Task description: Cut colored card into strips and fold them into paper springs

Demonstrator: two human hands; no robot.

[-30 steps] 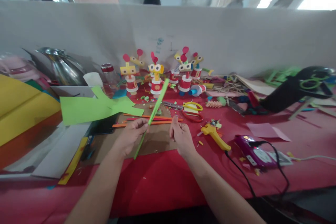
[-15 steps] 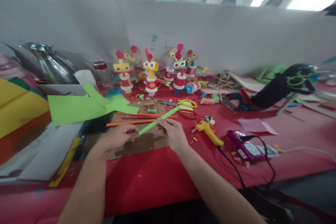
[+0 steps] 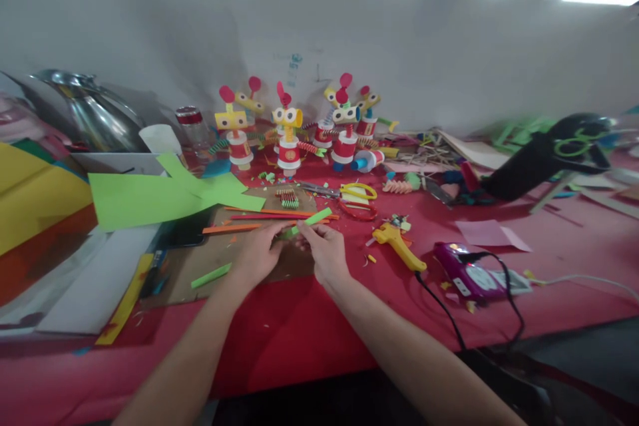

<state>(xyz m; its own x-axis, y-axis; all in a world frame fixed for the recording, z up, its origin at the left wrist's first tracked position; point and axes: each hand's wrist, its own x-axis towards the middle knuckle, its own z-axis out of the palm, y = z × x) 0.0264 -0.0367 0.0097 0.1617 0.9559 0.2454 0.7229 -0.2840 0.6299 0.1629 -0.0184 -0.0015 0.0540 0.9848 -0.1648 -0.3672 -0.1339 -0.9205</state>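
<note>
My left hand and my right hand are close together over the brown cardboard, fingers closed on a narrow green paper strip. One end of the strip sticks out past my right fingertips, up and to the right. A length of green paper shows to the left of my left wrist; whether it joins the held strip is hidden by the hand. Just beyond my fingers lie orange paper strips and a small folded striped paper piece. Scissors with yellow and red handles lie behind my right hand.
Several paper-cup figures stand at the back by the grey partition. A yellow glue gun and a purple power box with cables lie right. Large green paper and a steel jug are left.
My left hand has moved right and up along the strip, closer to my right hand. Green paper now shows to the left of my left wrist. The view has tilted slightly.
</note>
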